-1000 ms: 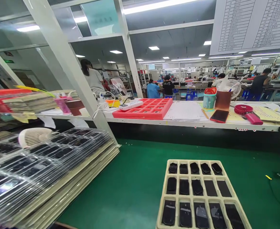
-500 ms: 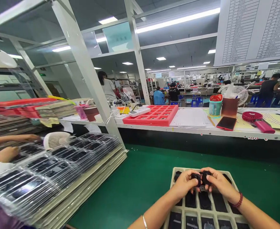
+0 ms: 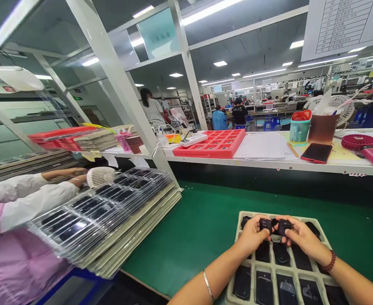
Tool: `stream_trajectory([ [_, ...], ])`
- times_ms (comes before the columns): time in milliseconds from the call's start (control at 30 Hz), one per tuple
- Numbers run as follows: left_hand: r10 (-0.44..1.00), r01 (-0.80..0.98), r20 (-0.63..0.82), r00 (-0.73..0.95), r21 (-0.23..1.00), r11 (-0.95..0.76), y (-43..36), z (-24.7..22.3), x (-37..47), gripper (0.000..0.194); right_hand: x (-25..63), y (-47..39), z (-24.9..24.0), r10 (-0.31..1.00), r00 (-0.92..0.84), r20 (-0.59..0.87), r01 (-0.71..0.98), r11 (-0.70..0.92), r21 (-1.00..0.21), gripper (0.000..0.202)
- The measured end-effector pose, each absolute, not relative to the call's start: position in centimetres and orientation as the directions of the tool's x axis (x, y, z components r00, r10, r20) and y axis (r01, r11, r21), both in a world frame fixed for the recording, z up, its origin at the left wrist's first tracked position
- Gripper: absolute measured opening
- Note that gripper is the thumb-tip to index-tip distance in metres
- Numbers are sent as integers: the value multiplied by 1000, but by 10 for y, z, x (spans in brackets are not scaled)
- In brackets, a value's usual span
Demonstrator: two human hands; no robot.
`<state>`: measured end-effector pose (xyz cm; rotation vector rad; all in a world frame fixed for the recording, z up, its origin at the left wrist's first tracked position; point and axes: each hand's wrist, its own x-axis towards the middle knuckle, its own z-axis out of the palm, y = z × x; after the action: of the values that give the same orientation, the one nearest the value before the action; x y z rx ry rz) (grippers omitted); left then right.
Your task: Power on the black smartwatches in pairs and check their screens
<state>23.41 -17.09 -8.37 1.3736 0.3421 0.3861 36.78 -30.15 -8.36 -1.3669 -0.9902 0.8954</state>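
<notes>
My left hand [image 3: 253, 234] pinches a small black part [image 3: 265, 225] over the far end of a beige compartment tray [image 3: 277, 267]. My right hand [image 3: 301, 239] holds a second small black part [image 3: 283, 226] right beside it, the two parts nearly touching. The tray lies on the green belt [image 3: 202, 220] and its pockets hold several black parts. A silver bangle is on my left wrist and a red bead bracelet on my right.
A tall slanted stack of clear and beige trays [image 3: 110, 216] sits at left. A co-worker in pink with white sleeves [image 3: 24, 199] reaches toward a small white fan [image 3: 100, 176]. The shelf behind carries a red tray [image 3: 213, 144], papers, cups and a phone [image 3: 316, 152].
A second ago no hands were in view; both then came in holding black parts over the tray. The view has shifted left, bringing the co-worker's arms and body into sight.
</notes>
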Motion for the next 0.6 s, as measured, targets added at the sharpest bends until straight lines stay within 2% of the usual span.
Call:
stream_trajectory([
  [300,465,-50,-5,885,993,105,-169,-87,235,36,370,-303,-92,946,318,64,59,48,-997,46],
  [500,436,-78,-23,900,974,213,-165,-87,234,54,375,-305,-88,942,335,-5,-87,25,-996,62],
  [600,409,-74,-20,912,974,214,-164,-87,233,59,378,-306,-87,949,316,-2,-127,41,-991,61],
])
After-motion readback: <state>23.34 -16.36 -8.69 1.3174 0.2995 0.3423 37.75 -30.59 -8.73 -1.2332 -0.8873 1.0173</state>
